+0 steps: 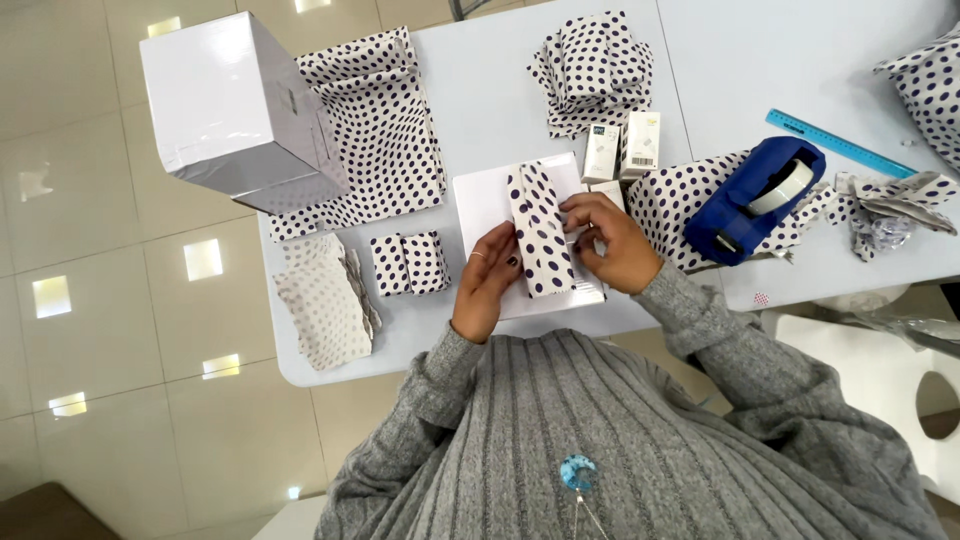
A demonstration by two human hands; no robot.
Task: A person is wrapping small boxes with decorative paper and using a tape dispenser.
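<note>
The small oblong box wrapped in white paper with dark purple dots [540, 232] is lying on a white sheet [478, 205] near the front edge of the pale grey table [490, 90], with its long axis running roughly from twelve to six o'clock, tilted slightly toward eleven. Both hands are clamping it from opposite sides. The left hand [488, 280] is pressing against its long edge from about eight o'clock, fingers flat along the paper. The right hand [612, 240] is gripping the other long edge from about three o'clock, fingertips curled onto the wrap. Both hands are equally near, each touching the box. A blue tape dispenser [755, 200] is sitting well apart at three o'clock, beyond the right hand, on another dotted sheet.
</note>
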